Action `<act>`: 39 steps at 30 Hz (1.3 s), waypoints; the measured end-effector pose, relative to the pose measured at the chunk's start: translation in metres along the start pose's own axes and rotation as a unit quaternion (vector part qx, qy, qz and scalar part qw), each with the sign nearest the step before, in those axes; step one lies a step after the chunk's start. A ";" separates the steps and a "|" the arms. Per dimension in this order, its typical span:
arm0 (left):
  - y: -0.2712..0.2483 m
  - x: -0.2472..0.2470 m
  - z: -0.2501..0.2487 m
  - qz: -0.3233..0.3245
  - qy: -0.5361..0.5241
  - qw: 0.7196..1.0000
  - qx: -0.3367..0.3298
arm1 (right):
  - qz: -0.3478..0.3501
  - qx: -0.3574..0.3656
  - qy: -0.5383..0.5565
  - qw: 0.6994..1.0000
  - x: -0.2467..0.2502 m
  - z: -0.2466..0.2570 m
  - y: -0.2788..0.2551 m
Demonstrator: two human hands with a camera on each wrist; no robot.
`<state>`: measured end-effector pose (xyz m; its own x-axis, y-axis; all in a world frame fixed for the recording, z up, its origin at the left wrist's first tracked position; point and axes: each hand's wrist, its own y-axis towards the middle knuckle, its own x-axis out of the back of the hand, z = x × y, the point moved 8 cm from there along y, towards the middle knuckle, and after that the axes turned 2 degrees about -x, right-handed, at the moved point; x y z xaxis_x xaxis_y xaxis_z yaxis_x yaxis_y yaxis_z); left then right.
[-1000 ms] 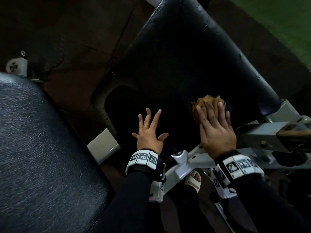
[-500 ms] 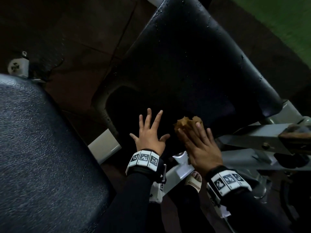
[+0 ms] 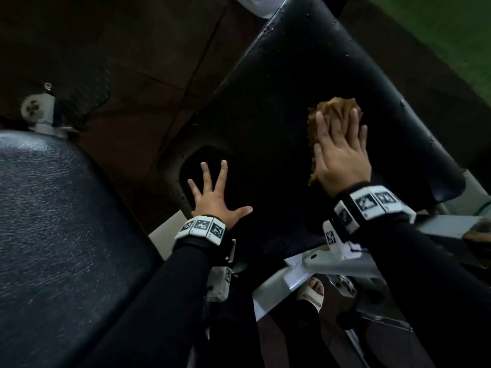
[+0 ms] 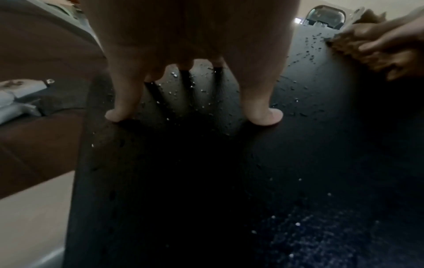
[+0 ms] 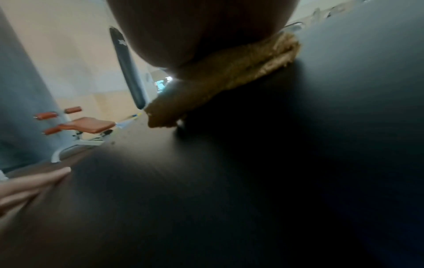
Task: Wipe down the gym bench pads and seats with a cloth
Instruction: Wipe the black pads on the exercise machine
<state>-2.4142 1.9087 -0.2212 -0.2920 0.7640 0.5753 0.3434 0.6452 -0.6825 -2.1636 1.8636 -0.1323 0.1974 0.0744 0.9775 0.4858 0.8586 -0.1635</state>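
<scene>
A black bench pad [image 3: 279,83] runs from the centre to the upper right in the head view, beaded with water droplets [image 4: 183,85]. My right hand [image 3: 341,152] lies flat with straight fingers on a brown cloth [image 3: 334,110], pressing it onto the pad's right half. The cloth [image 5: 229,78] shows as a folded tan wad under the palm in the right wrist view. My left hand [image 3: 215,192] is spread flat on the pad's near left part, fingertips [image 4: 263,116] pressing the wet surface, holding nothing.
A second dark padded seat [image 3: 58,235] fills the lower left. White metal frame bars [image 3: 305,269] sit below the pad, with a sandalled foot [image 3: 313,290] between them. Brown floor [image 3: 132,62] lies beyond; green turf [image 3: 451,35] at top right. An orange bench [image 5: 87,125] stands far off.
My right hand slid the cloth toward me and leftward, then back up and to the right along the pad. The left hand stayed planted in about the same spot.
</scene>
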 end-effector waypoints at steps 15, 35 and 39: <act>0.001 0.000 0.001 -0.017 -0.029 0.999 -0.010 | 0.034 0.209 -0.057 0.976 -0.057 0.053 -0.083; 0.002 0.002 0.000 -0.027 -0.010 0.999 -0.014 | 0.073 0.226 -0.093 0.967 -0.060 0.096 -0.032; 0.002 0.002 0.001 -0.030 -0.013 0.999 -0.011 | 0.024 0.248 -0.093 0.964 -0.047 0.061 -0.075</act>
<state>-2.4147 1.9116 -0.2218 -0.3363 0.7241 0.6022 0.3448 0.6897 -0.6367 -2.2615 1.8271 -0.1579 0.0304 0.1701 0.9850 0.0048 0.9854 -0.1703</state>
